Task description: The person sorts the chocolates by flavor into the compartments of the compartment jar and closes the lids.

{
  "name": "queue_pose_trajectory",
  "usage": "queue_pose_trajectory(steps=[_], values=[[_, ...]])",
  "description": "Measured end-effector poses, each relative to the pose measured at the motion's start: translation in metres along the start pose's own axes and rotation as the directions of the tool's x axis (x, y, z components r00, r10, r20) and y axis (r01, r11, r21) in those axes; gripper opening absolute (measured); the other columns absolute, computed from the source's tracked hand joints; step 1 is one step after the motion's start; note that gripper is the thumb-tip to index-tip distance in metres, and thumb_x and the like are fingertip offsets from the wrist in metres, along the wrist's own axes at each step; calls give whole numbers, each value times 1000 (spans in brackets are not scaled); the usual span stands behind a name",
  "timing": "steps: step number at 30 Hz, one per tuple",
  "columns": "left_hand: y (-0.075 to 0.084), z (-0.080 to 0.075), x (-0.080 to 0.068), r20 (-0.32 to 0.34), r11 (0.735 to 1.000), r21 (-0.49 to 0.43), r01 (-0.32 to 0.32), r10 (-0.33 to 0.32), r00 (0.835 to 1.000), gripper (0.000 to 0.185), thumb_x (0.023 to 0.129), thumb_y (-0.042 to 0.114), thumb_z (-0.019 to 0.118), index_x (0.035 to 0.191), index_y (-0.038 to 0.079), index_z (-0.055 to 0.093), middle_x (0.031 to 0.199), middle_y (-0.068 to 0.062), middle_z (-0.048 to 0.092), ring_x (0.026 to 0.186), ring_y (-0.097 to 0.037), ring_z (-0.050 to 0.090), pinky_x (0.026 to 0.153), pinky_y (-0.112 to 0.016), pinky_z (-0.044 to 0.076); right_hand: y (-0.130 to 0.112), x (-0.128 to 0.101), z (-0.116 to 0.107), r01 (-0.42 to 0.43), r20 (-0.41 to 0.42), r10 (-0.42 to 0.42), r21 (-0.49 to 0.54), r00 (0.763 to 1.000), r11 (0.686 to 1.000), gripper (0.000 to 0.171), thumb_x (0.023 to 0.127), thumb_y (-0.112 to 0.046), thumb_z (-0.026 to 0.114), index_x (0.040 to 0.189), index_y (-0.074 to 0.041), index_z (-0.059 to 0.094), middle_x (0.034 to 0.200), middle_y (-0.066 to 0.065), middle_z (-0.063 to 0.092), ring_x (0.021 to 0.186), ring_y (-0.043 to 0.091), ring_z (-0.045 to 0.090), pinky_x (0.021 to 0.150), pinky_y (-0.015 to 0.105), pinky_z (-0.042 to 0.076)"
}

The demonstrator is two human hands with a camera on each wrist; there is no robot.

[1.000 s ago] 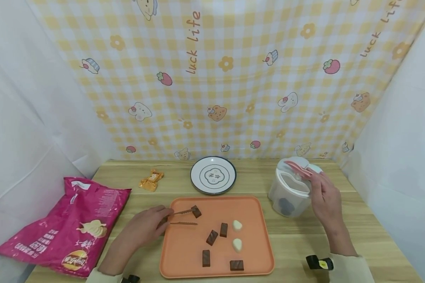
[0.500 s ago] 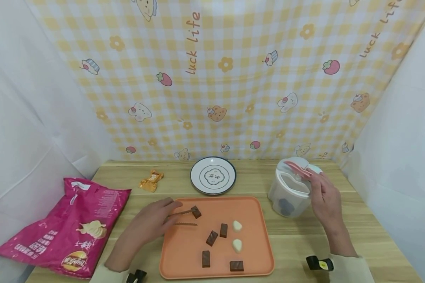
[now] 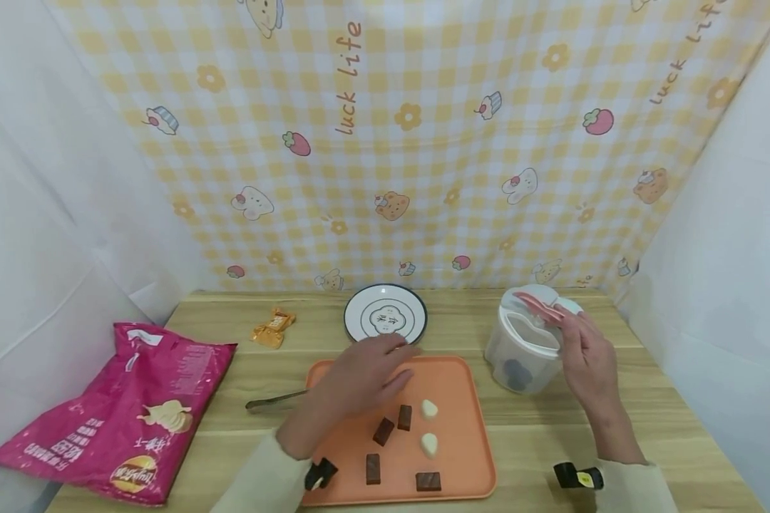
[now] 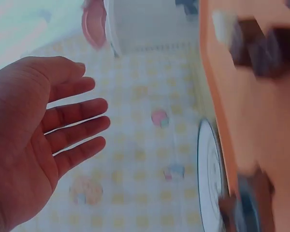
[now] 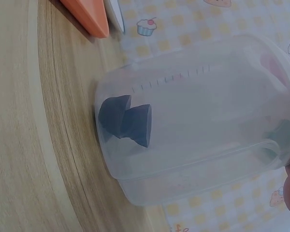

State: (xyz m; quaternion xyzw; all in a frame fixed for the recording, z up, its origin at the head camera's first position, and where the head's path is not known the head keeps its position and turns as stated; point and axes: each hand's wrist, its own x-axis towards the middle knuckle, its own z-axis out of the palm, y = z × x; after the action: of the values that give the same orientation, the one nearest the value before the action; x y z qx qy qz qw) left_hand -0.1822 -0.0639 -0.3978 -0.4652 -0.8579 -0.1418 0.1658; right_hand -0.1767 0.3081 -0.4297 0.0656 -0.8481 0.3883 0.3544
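Observation:
My left hand (image 3: 366, 374) is over the orange tray (image 3: 481, 456) with nothing in its grasp, its fingers extended and slightly apart. Behind its forearm lie the tongs, with a dark handle (image 3: 276, 400) sticking out past the tray's left edge. Several brown chocolate pieces (image 3: 373, 469) and two pale drop-shaped pieces (image 3: 429, 444) lie on the tray. At the right, my right hand (image 3: 592, 360) pinches a raised pink lid (image 3: 539, 306) on top of a clear plastic canister (image 3: 520, 356). Dark pieces (image 5: 117, 116) sit at the canister's bottom in the right wrist view.
A white plate (image 3: 366, 303) with a dark rim stands behind the tray, partly overlapped by my left hand. An orange-wrapped candy (image 3: 273, 328) lies at the back left. The large magenta snack bag (image 3: 122, 413) takes up the table's left side.
My left hand has let go of the tongs, leaving them on the tray, and moved right across it. My right hand keeps its place at the canister's pink lid.

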Motion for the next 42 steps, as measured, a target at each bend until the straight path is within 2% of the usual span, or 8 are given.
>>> queue_pose_trajectory(steps=[3,7,12,14,19,22,31,42], values=[[15,8,23,3,997,-63,-40,40,999,36,102,24,65,136,10,64,128,-7,64,113,-20,64,93,-35,52,0,-1,-1,-1,5,1,10,1000,1000,35,110,-14,47,127,9,68,129,24,66,134,25,53,114,23,28],[31,20,53,-10,983,-175,-60,59,998,47,103,25,63,146,9,54,145,-8,54,131,-19,54,101,-32,47,-1,-2,-3,-35,19,35,23,999,999,38,111,-15,42,126,11,67,132,26,63,135,41,50,114,23,28],[42,44,87,-71,940,-342,3,-29,997,53,107,24,55,156,9,42,159,-10,41,141,-18,44,107,-33,42,-3,-1,-2,-63,40,62,35,997,997,42,112,-18,40,128,10,66,134,25,63,136,44,47,115,24,27],[42,55,100,-89,891,-452,46,-97,991,52,110,24,48,159,10,37,162,-10,36,146,-16,37,112,-34,37,-3,0,-1,-53,40,51,45,998,998,41,112,-18,41,128,10,67,133,23,63,137,38,49,115,24,27],[41,77,127,-113,706,-705,59,-194,974,52,113,25,40,162,11,32,166,-2,29,151,-11,23,118,-34,26,-1,-1,2,-17,27,15,64,1000,998,39,112,-16,43,125,11,68,130,23,65,136,20,51,115,24,28],[44,80,138,-124,653,-756,36,-198,972,52,112,24,43,161,11,33,165,1,30,149,-10,26,117,-34,28,0,-1,4,15,22,-17,72,1000,997,38,111,-14,43,125,12,68,129,24,65,134,14,51,116,27,28],[50,80,149,-112,654,-751,97,-271,956,44,112,22,45,155,15,45,159,1,41,144,-8,36,113,-34,35,2,0,2,64,4,-64,66,998,996,35,110,-10,44,126,11,67,129,25,65,131,5,51,116,28,29],[50,94,157,-220,690,-718,90,-348,911,32,109,33,55,133,13,61,130,4,62,121,-1,54,102,-21,42,2,5,-1,150,62,-154,71,986,986,34,109,-7,44,121,-3,75,126,15,70,132,4,53,117,31,25]])
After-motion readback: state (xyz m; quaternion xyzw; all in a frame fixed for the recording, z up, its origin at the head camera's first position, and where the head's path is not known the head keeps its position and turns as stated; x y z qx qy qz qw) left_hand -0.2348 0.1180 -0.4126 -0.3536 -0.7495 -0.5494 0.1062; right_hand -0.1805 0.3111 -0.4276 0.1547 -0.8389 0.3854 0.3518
